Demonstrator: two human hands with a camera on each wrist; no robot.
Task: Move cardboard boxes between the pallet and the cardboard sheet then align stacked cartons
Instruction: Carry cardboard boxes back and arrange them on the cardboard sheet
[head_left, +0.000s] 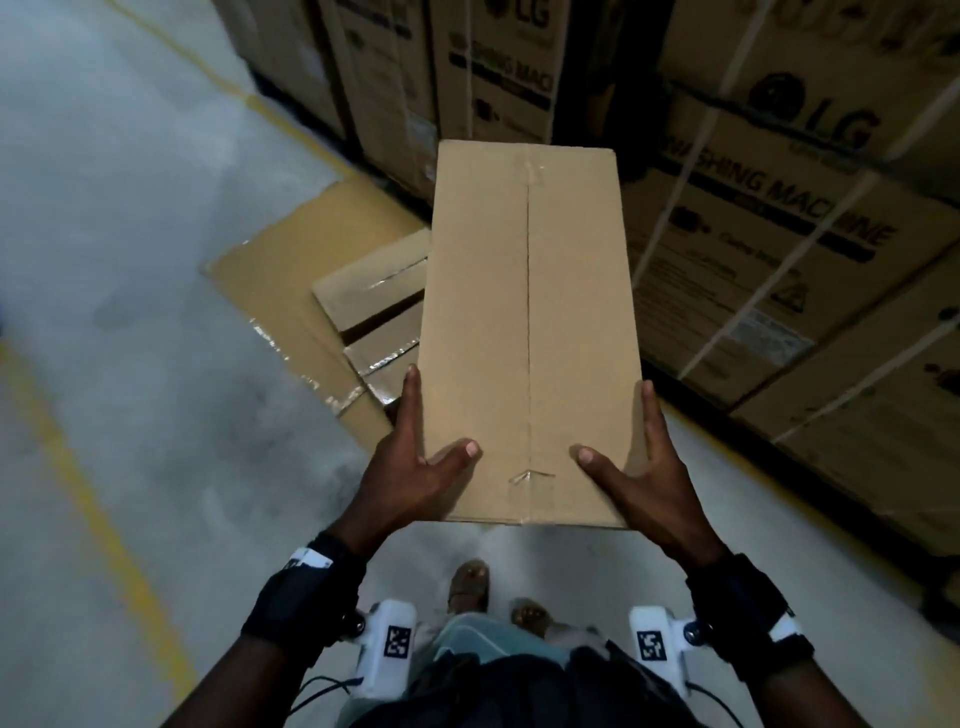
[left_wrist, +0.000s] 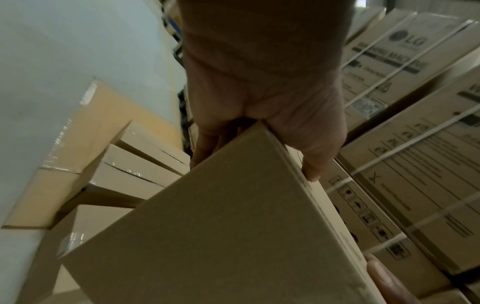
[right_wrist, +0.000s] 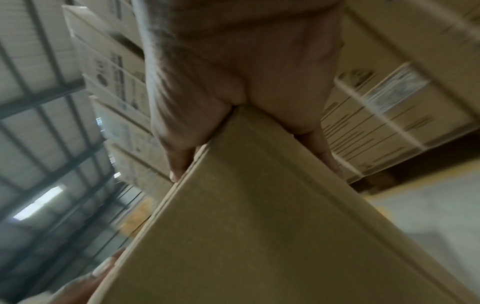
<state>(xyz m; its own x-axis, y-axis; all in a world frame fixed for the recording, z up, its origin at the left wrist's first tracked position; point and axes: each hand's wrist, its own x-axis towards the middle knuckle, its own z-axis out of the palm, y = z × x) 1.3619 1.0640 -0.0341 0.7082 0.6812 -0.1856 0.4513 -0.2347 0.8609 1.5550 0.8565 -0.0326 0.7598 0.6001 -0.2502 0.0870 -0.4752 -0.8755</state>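
I hold a long plain cardboard box (head_left: 530, 312) level in the air, its taped seam running away from me. My left hand (head_left: 415, 467) grips its near left corner, thumb on top and fingers along the side; my right hand (head_left: 639, 467) grips the near right corner the same way. In the left wrist view the box (left_wrist: 221, 236) sits wedged into my left hand (left_wrist: 259, 102). The right wrist view shows the box (right_wrist: 259, 226) in my right hand (right_wrist: 233, 72). Below and to the left, a flat cardboard sheet (head_left: 280, 260) lies on the floor with smaller cartons (head_left: 374, 301) on it, partly hidden by the box.
Tall strapped washing-machine cartons (head_left: 779, 234) wall off the right and the back. Grey concrete floor with a yellow line (head_left: 104, 519) spreads to the left. My sandalled feet (head_left: 470, 587) stand just behind the box.
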